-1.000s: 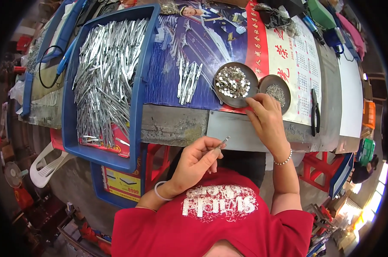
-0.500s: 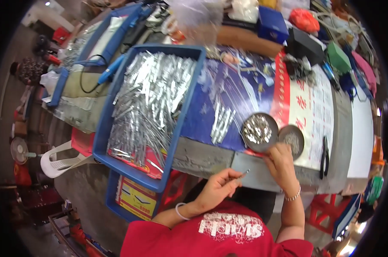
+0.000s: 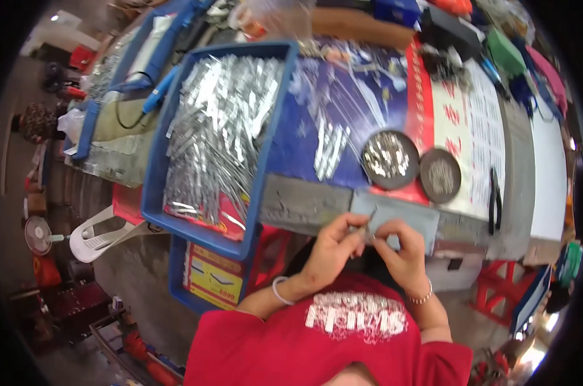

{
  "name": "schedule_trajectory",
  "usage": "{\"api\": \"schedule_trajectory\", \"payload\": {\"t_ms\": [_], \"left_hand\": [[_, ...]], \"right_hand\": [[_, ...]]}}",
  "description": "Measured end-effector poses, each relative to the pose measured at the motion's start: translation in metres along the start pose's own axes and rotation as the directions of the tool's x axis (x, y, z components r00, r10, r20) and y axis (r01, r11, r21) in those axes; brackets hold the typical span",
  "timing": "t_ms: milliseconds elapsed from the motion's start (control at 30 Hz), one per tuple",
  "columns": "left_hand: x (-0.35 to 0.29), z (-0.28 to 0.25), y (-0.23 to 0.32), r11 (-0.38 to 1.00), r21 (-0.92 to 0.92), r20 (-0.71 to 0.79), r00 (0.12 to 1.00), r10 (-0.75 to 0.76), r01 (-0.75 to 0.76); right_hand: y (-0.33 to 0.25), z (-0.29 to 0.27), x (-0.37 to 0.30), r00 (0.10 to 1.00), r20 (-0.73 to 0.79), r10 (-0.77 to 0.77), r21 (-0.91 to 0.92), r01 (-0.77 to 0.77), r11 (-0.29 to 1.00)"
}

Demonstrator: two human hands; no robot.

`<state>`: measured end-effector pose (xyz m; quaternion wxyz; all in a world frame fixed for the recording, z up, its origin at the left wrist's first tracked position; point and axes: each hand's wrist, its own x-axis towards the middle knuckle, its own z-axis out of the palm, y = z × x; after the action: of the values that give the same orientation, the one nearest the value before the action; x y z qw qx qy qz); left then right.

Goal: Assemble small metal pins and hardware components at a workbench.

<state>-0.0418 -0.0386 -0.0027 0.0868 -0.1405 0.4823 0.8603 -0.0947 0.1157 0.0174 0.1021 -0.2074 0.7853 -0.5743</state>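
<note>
My left hand (image 3: 333,254) pinches a small slim metal piece (image 3: 374,212), whose tip pokes out beyond the fingers over the table's front edge. Close against it, my right hand (image 3: 402,254) is closed in a pinch at the same spot; whatever its fingertips hold is too small to name. Just beyond the hands are a round dark dish (image 3: 368,168) of shiny metal pieces and a smaller dark dish (image 3: 457,174) of tiny grey parts. Several silver metal strips (image 3: 330,151) lie left of the dishes.
A large blue tray (image 3: 151,186) heaped with silver strips stands on the left. Black-handled pliers (image 3: 495,202) lie at the right. Boxes and bags crowd the table's far side, including a green box (image 3: 505,53). A white plastic chair (image 3: 98,241) is at the left.
My right hand has come back from the smaller dish to meet my left hand at its fingertips. The left hand has shifted slightly, still holding the metal piece. The view has tilted a little.
</note>
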Motion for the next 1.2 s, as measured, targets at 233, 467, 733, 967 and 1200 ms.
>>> {"api": "schedule_trajectory", "payload": {"t_ms": [233, 467, 733, 967, 1200], "left_hand": [[-0.009, 0.0, -0.012, 0.997, -0.063, 0.074, 0.996, -0.042, 0.047], [-0.016, 0.002, -0.019, 0.997, -0.074, 0.167, 0.986, 0.023, -0.011], [-0.014, 0.008, -0.015, 0.975, -0.023, 0.157, 0.962, 0.222, -0.221], [-0.01, 0.014, -0.02, 0.792, 0.293, 0.058, 0.836, 0.545, -0.536], [-0.014, 0.025, -0.019, 0.63, 0.417, 0.06, 0.712, 0.7, -0.655]], "right_hand": [[0.003, 0.008, -0.008, 0.993, -0.076, -0.087, -0.016, 0.086, 0.996], [0.011, 0.01, -0.02, 0.987, -0.144, -0.071, 0.095, 0.086, 0.992], [0.026, 0.014, -0.012, 0.939, 0.202, 0.28, 0.886, -0.297, 0.357], [-0.006, 0.034, -0.01, 0.94, -0.334, 0.061, 0.283, 0.039, 0.958], [-0.024, 0.027, -0.013, 0.91, -0.395, -0.126, 0.065, 0.164, 0.984]]}}
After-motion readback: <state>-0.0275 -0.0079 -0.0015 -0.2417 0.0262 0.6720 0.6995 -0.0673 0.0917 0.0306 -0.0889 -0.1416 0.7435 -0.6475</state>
